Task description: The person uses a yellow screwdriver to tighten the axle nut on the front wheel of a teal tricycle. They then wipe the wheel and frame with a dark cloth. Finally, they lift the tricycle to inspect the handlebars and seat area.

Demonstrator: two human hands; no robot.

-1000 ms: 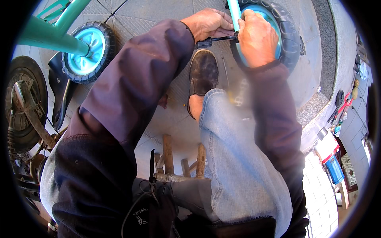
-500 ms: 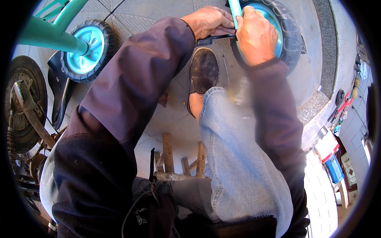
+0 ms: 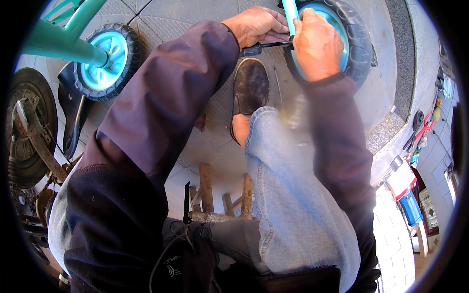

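Bent low over a tiled floor (image 3: 193, 154), the wearer of my distant camera works with both bare hands at the lower end of a pale blue tube (image 3: 290, 17), at the top of my view, just beside a blue-hubbed wheel (image 3: 359, 53). I see the left hand (image 3: 261, 28) come in from the left, fingers drawn narrow, their tips at the tube; I cannot tell what they pinch. The right hand (image 3: 320, 44) curls in front of the wheel, thumb against the tube, its other fingers bent; the back of the hand hides from me whatever they hold. Just below the left fingers runs a black bar (image 3: 274, 45), ending leftward in a thicker block and rightward at the tube's foot.

A dark shoe (image 3: 251, 85) stands below the bar, a thin rod (image 3: 278, 85) on the floor beside it. At left I have a green frame (image 3: 63, 41) with a second wheel (image 3: 104, 61), a black saddle (image 3: 75, 105) near it and a grimy old wheel (image 3: 34, 122) at the edge. A wooden stool (image 3: 207, 185) shows below; red-handled tools (image 3: 424, 129) lie far right.
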